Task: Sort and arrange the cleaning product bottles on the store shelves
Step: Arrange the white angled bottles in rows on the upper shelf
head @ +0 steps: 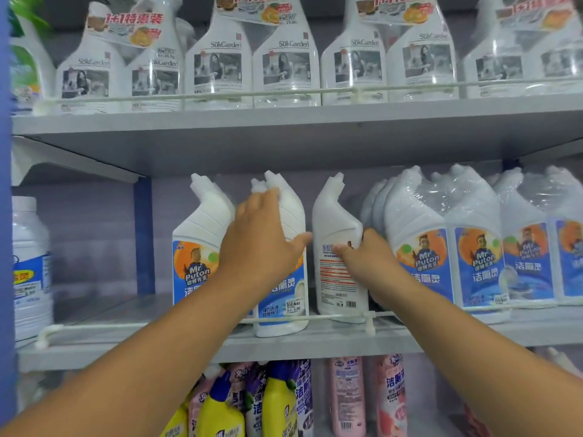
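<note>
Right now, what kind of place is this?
Most likely a shop's cleaning-products aisle: tiered grey shelves with a front rail, rows of identical toilet cleaner bottles, and a price sticker on one.

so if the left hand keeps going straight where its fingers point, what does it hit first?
Already in contact: the left hand rests on the middle white bottle, fingers near its neck. Further on, probably the shelf's back wall; depth unclear.
</note>
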A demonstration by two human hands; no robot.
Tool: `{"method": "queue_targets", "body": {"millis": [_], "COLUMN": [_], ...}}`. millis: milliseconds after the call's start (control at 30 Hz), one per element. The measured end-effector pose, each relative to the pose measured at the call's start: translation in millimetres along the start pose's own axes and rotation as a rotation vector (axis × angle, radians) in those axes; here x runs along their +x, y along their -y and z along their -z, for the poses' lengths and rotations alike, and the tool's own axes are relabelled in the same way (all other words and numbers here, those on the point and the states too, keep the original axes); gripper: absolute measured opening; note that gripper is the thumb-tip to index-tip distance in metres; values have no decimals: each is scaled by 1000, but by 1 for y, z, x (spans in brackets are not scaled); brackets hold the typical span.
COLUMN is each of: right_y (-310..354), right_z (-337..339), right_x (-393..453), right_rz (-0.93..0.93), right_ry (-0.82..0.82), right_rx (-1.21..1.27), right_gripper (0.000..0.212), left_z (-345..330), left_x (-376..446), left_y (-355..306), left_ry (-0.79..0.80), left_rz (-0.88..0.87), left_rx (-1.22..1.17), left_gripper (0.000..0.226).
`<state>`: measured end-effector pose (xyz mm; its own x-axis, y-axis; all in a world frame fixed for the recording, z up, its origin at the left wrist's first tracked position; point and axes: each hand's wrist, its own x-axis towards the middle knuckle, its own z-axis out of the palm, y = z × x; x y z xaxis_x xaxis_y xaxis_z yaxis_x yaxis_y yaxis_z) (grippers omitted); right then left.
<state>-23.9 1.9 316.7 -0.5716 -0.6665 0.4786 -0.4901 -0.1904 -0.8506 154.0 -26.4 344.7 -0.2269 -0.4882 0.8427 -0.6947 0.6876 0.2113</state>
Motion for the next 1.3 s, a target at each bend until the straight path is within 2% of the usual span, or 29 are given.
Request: {"method": "queue_targets", "body": {"millis": [100,167,267,400,500,600,633,667,700,733,800,833,900,967,1067,1200,1300], "right_y": [-3,-7,-10,-12,-13,-5,2,10,18,27,39,42,46,47,45,40,41], "right_z": [-12,-21,-30,-17,-7,-6,-7,-11,-17,-25,-45,-55,-71,-81,-89,-98,-107], "right_x": [7,14,18,5,-19,-54,-62,-63,-59,-52,-33,-25,-15,-11,-5,-3,-8], "right_rz": [29,8,-31,38,57,294,302,245,147,40,-140,-207,-276,-310,-324,-294,-300], "right_ry": [-84,-103,-103,-60,-71,-110,-58,17,108,183,241,259,296,293,274,283,293], "right_rx": [-83,-120,-162,-248,-175,-62,59,190,311,430,589,642,713,753,762,743,729], "right_gripper": [29,26,23,38,31,37,39,37,30,25,40,50,66,73,69,54,54], "left_z": [-20,-30,-36,-33,-21,7,20,28,32,34,24,17,12,16,17,12,13], "left_x": [9,12,12,3,-4,-18,-19,-16,-9,1,17,22,24,24,26,26,27], "left_y": [-10,-10,-3,6,17,43,55,75,96,114,152,163,163,152,152,155,159], "left_ry": [-81,-94,-115,-142,-118,-354,-430,-469,-452,-371,-153,-69,96,223,380,439,442], "left_rz": [21,43,33,-54,-121,-191,-133,0,198,436,773,858,891,902,876,843,859], "left_rx": [139,213,173,103,71,-221,-341,-453,-571,-718,-1029,-1123,-1168,-1147,-1200,-1257,-1262], "left_gripper": [125,129,114,108,94,52,43,39,40,51,89,93,80,74,81,87,88]}}
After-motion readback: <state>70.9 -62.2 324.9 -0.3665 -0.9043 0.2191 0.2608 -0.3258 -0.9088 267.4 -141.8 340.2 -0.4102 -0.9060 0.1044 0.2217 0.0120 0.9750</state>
